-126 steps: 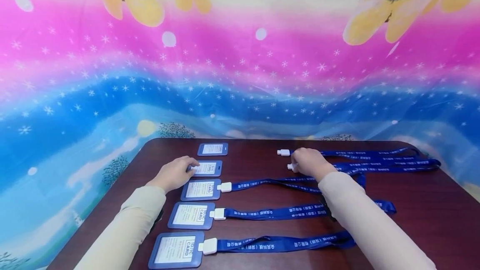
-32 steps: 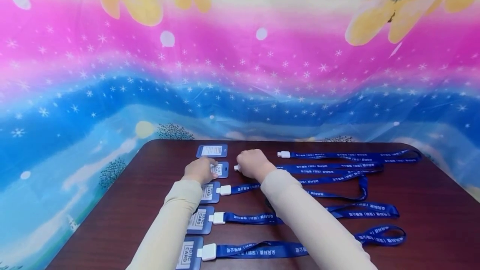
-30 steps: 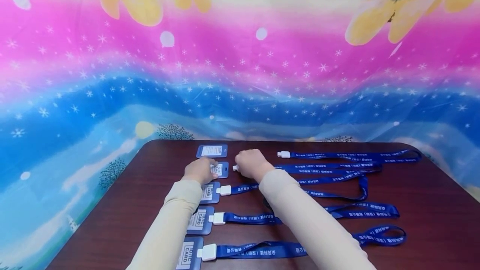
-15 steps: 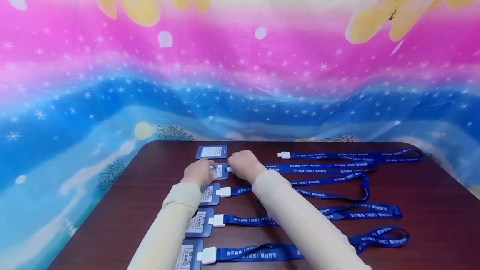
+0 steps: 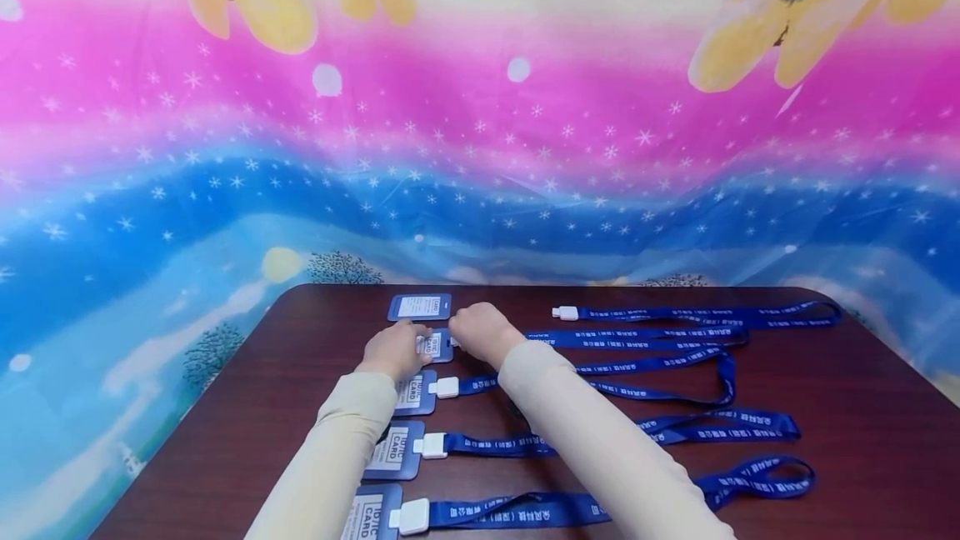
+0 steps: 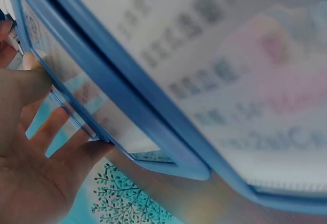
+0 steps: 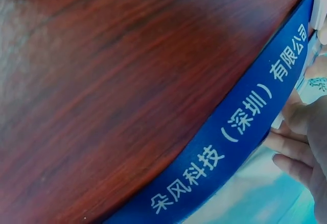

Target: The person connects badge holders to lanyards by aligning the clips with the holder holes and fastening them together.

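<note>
In the head view my left hand (image 5: pixel 393 348) holds a blue-framed ID badge holder (image 5: pixel 437 347), second from the back. The left wrist view shows the thumb on its edge and fingers (image 6: pixel 51 127) beneath. Just right of it, my right hand (image 5: pixel 486 332) pinches the white clip of a blue lanyard (image 5: pixel 622 339). Only the clip's tip shows, by the holder's slotted end; whether it is through the slot I cannot tell. In the right wrist view that hand (image 7: pixel 311 127) is partly behind a blue printed strap (image 7: pixel 225 127).
Behind lie a loose badge holder (image 5: pixel 420 307) and a lanyard (image 5: pixel 712 315) with a white clip (image 5: pixel 567 313). Nearer, three badge holders, such as the closest (image 5: pixel 371 515), have lanyards attached by white clips. A dark wooden table (image 5: pixel 247 407) bears everything; a printed backdrop (image 5: pixel 480 148) hangs behind.
My right hand has moved left with the clip up to the badge holder, drawing its lanyard along. My left hand has shifted right along the holder. The last half second brings only a slight approach.
</note>
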`<control>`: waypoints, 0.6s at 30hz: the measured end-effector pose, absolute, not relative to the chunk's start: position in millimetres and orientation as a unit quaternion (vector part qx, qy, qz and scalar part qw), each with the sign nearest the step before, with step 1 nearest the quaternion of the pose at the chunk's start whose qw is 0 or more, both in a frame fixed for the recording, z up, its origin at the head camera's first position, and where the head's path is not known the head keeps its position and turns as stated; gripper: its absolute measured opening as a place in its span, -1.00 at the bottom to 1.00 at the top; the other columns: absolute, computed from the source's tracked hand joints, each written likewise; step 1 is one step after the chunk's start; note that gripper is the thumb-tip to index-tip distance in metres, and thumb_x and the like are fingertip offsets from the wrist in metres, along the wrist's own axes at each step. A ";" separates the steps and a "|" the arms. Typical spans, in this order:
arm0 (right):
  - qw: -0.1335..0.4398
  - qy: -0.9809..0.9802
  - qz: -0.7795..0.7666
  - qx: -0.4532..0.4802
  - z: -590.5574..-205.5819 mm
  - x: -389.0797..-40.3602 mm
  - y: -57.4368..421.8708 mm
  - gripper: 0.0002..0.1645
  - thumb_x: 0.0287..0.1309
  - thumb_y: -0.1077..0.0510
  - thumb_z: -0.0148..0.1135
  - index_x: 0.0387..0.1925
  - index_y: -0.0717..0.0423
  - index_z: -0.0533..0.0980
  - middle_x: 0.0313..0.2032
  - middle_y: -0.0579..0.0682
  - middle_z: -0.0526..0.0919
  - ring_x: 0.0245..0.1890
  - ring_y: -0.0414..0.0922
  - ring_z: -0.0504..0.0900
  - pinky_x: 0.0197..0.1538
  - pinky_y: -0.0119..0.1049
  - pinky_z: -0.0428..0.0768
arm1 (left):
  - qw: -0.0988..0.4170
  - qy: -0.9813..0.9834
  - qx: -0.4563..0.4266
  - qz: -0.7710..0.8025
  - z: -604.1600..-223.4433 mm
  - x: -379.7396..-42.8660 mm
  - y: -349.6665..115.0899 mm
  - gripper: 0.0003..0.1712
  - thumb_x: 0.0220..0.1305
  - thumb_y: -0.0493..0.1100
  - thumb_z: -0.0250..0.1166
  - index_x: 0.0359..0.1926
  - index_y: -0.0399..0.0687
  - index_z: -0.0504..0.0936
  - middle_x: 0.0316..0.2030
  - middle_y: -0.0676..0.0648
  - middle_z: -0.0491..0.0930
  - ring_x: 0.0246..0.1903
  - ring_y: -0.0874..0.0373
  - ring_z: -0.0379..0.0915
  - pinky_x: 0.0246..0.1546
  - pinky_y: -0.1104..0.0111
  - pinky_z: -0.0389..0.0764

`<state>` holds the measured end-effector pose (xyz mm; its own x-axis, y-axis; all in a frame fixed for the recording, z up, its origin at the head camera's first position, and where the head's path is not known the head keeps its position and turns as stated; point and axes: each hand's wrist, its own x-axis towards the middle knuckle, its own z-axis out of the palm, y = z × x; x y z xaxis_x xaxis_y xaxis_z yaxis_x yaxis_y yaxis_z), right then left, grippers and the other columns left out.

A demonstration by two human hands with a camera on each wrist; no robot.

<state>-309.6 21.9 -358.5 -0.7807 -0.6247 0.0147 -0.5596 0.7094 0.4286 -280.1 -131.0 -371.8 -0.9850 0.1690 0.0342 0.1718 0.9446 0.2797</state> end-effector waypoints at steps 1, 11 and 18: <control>0.079 -0.920 -0.206 0.323 -358.4 -309.4 21.6 -0.76 0.26 -0.04 0.34 -0.14 -0.04 0.73 -0.30 -0.11 0.74 -0.34 -0.20 0.68 -0.10 -0.36 0.64 | 0.005 -0.986 -0.087 -0.143 -372.1 -280.3 -131.0 -0.49 0.24 -0.07 0.43 0.20 -0.01 0.62 0.23 -0.25 0.49 0.07 -0.20 0.52 0.04 -0.03 0.54; 0.077 -0.912 -0.226 0.335 -362.2 -311.4 18.4 -0.76 0.28 -0.04 0.32 -0.11 -0.05 0.72 -0.28 -0.11 0.74 -0.31 -0.20 0.68 -0.09 -0.36 0.64 | 0.000 -0.985 -0.081 -0.153 -372.6 -279.9 -130.0 -0.49 0.24 -0.08 0.43 0.20 -0.05 0.62 0.17 -0.22 0.52 0.01 -0.14 0.54 0.05 0.01 0.54; 0.081 -0.906 -0.244 0.337 -357.6 -307.7 16.9 -0.75 0.30 -0.02 0.31 -0.08 -0.05 0.72 -0.27 -0.10 0.74 -0.27 -0.20 0.69 -0.07 -0.36 0.63 | 0.007 -0.984 -0.086 -0.157 -373.8 -281.5 -128.4 -0.50 0.24 -0.11 0.43 0.20 -0.08 0.61 0.17 -0.22 0.52 0.05 -0.15 0.53 0.08 0.02 0.53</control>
